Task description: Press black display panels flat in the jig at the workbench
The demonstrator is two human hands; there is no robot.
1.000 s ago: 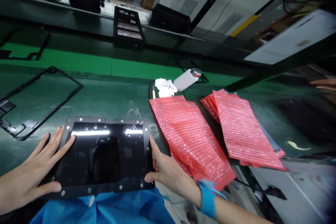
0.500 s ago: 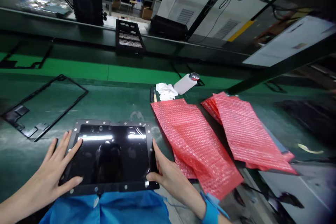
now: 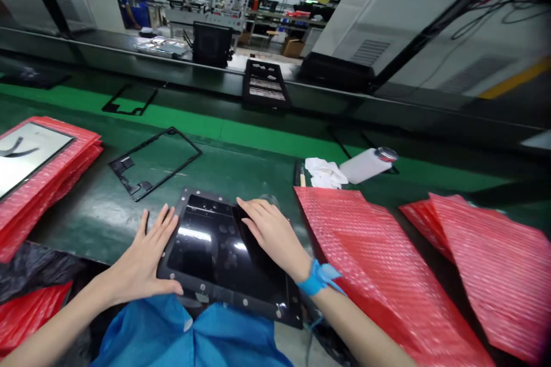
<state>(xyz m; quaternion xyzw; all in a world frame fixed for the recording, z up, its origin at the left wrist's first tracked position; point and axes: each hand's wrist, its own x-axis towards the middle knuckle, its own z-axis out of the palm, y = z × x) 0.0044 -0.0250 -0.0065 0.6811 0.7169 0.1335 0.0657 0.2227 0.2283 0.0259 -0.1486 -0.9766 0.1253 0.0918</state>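
Note:
A black display panel (image 3: 215, 252) with a dark frame and several round silver spots around its border lies tilted at the table's front edge, against a blue garment. My left hand (image 3: 148, 255) rests over the panel's left edge, fingers spread and thumb low on the frame. Above the panel's upper right part is my right hand (image 3: 275, 235), fingers stretched leftward and slightly apart, with a blue band (image 3: 318, 276) on the wrist. Nothing shows between its fingertips; whether they touch the glass I cannot tell.
Red bubble-wrap bags (image 3: 365, 252) lie to the right, with more red bags (image 3: 495, 264) beyond. A thin black frame (image 3: 157, 163) sits behind the panel. White tissue (image 3: 325, 172) and a white bottle (image 3: 368, 165) stand back right. Stacked red bags (image 3: 81, 143) carry a screen at left.
My right hand has left the panel's right edge and moved up over its upper part. My left hand stays at the left edge. The panel is turned somewhat, and the view has swung left.

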